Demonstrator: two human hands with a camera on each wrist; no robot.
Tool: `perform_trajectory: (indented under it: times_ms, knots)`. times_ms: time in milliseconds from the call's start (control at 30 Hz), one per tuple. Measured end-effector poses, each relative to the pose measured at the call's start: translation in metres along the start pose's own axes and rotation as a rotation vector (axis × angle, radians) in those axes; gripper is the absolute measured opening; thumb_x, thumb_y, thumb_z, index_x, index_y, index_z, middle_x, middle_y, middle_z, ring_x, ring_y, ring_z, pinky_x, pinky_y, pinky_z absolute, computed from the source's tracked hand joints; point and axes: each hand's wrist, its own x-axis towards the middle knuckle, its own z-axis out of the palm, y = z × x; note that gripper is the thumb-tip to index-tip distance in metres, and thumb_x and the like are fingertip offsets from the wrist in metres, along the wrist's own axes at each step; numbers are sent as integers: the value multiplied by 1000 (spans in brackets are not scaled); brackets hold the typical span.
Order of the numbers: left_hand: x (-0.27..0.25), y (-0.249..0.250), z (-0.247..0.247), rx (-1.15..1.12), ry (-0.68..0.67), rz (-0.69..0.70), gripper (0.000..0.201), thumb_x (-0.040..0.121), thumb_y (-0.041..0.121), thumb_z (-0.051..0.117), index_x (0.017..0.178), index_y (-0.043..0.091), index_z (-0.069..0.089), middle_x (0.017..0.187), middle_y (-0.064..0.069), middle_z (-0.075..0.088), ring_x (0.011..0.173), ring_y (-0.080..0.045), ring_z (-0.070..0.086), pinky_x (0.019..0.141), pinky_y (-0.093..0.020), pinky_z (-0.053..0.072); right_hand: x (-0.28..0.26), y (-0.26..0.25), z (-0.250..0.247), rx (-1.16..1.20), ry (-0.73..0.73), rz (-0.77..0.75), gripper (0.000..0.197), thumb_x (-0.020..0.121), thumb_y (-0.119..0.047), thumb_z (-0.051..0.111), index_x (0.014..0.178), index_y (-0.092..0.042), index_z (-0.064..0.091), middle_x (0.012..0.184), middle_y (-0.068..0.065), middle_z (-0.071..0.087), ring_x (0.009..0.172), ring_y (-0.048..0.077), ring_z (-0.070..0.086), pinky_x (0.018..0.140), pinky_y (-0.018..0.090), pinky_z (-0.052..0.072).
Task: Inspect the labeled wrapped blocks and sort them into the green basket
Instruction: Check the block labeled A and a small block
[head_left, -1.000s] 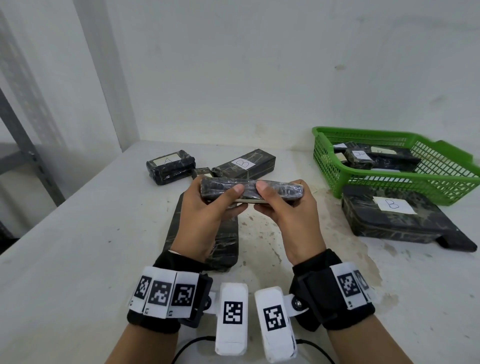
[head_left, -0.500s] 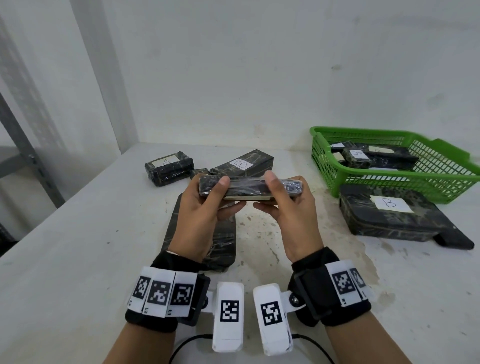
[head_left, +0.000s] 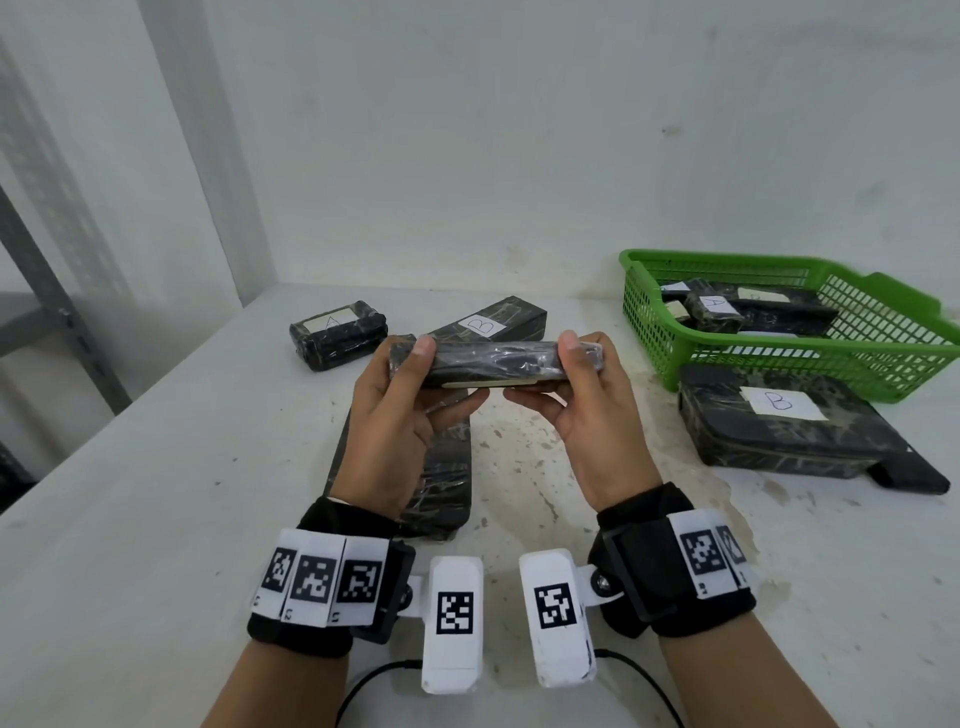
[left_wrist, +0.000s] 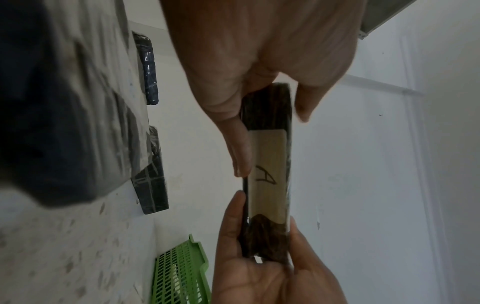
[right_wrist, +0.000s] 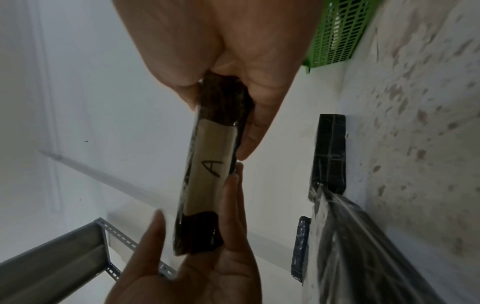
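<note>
Above the table (head_left: 156, 493), both hands grip one wrapped block (head_left: 493, 358) level between them — the left hand (head_left: 400, 431) pinching its left end, the right hand (head_left: 587, 421) its right end. Its label (left_wrist: 267, 174), marked A, faces down toward the wrists — the green basket (head_left: 883, 374) sits well off to the right.

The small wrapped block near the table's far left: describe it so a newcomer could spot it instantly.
Start from the white table and look to its far left area, opposite the green basket. There the small wrapped block lies alone, left of the long block labelled B. It is short and chunky, and its label reads A.
</note>
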Motion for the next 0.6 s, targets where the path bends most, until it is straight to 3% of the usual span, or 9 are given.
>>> perform_trajectory:
  times_ms: [67,200,333,467,600]
  knots:
    - [0,0,0,1,-10,-20,24,93,29,54,100,6,54,105,-15,69,99,-28,70,80,-39,60,0,0,-2,-1,-1,2,20,103,-21,43,86,-11,44,91,9,62,89,18,65,75,34,59]
    - [1,1,-1,7,-10,-2,16,102,15,43,91,9,53,96,-10,70,93,-24,71,79,-40,61,1,-1,-1,46,-27,15,24,102,-33,44,89,-12,46,94,9,60,85,16,64,77,37,58]
    - [2,3,-2,-52,-5,-17,12,100,16,48,91,8,50,98,-14,68,92,-26,71,77,-39,60,1,0,0,61,-51,10,30,100,-37,38,95,-9,46,95,10,61,88,17,66,80,37,59]
    - [1,0,0,-121,-26,-78,34,89,31,66,107,10,47,110,-19,63,101,-33,64,85,-40,58,2,1,-1,67,-18,-24,24,105,-27,34,91,-10,43,95,18,51,90,20,64,79,34,59]
    - [5,0,-3,-138,4,-112,41,84,23,60,119,4,50,108,-15,67,95,-27,69,82,-33,60,-1,-1,0,80,-47,-54,26,100,-36,47,90,-12,47,96,11,51,99,25,57,84,38,57]
